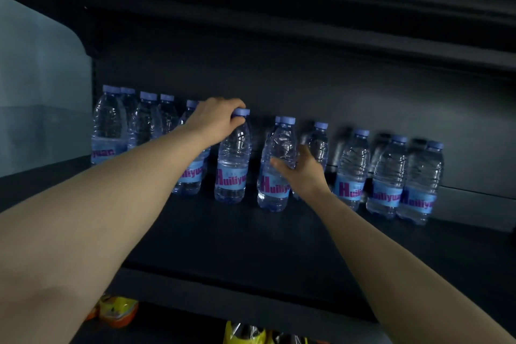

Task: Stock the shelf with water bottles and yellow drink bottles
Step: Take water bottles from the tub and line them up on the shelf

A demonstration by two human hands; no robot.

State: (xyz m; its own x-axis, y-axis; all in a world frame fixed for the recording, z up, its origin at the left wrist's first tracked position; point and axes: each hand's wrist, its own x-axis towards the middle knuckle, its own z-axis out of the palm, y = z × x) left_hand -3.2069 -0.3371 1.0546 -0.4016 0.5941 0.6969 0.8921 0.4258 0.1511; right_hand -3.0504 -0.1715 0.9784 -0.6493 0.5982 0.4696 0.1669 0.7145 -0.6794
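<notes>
Yellow packets below, cut off by edge.

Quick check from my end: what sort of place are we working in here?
Probably a shop or stockroom. A deep dark shelf carries rows of identical labelled water bottles, bright yellow packaged goods sit on the level below, and the left hand grips one bottle's cap.
</notes>
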